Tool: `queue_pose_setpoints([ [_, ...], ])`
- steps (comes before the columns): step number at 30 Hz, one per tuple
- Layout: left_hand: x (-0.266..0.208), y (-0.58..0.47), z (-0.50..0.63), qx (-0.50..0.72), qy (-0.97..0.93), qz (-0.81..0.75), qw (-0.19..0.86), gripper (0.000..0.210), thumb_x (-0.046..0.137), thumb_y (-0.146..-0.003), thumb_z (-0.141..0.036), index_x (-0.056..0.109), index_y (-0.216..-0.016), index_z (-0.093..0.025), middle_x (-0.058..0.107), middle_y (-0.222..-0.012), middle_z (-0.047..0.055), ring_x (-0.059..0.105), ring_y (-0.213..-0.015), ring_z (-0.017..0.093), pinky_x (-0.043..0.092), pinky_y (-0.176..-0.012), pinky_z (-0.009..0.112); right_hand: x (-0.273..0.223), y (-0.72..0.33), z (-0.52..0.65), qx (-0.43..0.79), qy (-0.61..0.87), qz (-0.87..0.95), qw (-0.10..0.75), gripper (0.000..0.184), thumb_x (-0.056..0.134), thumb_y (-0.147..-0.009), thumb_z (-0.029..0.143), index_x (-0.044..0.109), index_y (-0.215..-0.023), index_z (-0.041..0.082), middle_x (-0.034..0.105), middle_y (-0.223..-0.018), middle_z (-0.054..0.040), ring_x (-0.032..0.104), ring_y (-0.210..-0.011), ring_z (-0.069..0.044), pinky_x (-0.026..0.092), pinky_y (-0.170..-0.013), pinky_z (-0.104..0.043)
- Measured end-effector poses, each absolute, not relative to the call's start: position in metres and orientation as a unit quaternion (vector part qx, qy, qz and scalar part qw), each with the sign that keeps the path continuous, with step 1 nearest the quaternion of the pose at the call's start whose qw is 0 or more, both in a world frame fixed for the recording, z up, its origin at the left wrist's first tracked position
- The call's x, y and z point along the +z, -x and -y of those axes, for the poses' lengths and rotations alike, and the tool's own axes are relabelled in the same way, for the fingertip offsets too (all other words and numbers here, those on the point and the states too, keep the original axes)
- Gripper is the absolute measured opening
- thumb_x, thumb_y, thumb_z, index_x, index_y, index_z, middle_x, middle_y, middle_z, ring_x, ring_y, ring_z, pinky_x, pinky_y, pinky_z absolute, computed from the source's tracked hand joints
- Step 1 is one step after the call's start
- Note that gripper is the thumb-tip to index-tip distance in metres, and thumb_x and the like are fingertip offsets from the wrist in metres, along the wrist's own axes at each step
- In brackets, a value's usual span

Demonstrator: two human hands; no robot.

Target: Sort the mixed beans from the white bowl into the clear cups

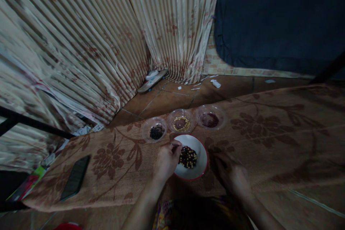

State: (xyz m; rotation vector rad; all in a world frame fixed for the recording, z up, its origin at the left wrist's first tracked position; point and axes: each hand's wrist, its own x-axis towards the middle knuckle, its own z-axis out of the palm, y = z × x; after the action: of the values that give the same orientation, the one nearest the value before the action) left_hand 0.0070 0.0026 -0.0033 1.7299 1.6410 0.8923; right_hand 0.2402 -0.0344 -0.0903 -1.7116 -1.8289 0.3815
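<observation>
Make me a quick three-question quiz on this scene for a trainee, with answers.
1. How many clear bowls stand behind the white bowl?
2. True or false: the left hand is at the white bowl's rim.
3. Among the clear bowls, which holds yellowish grains? A: the left one. B: the middle one. C: the right one.

Key: 1. Three. 2. True. 3. B.

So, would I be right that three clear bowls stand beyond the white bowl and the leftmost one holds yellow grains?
Almost: in the head view, the leftmost clear bowl holds dark grains; the middle clear bowl holds yellow grains. All three stand beyond the white bowl.
</observation>
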Motion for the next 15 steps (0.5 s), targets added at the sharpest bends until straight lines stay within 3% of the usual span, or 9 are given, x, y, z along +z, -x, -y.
queue_pose_setpoints([
  [9, -0.0070, -0.0047, -0.0008, 0.334, -0.647, -0.615, 0.302, 0.015, 0.056, -0.086, -0.023, 0.069, -0.092, -0.021, 0.075, -0.088, 0.003, 0.071, -0.080, 0.016, 0.050, -0.062, 0.019, -0.0955, -0.2403, 0.0335, 0.140, 0.648, 0.687, 0.298, 0.027, 0.042, -0.092, 0.035, 0.067, -0.099, 0.026, 0.069, -0.103, -0.0017, 0.066, -0.086, -0.018, 0.050, -0.076, -0.029],
  [15, -0.0088, -0.0042, -0.0001, 0.335, -0.646, -0.615, 0.304, 0.015, 0.056, -0.086, -0.022, 0.070, -0.091, -0.021, 0.075, -0.088, 0.002, 0.070, -0.078, 0.015, 0.050, -0.063, 0.018, -0.0932, -0.2403, 0.0341, 0.132, 0.647, 0.690, 0.296, 0.028, 0.042, -0.092, 0.036, 0.068, -0.100, 0.026, 0.068, -0.104, -0.0027, 0.066, -0.085, -0.018, 0.050, -0.075, -0.028],
])
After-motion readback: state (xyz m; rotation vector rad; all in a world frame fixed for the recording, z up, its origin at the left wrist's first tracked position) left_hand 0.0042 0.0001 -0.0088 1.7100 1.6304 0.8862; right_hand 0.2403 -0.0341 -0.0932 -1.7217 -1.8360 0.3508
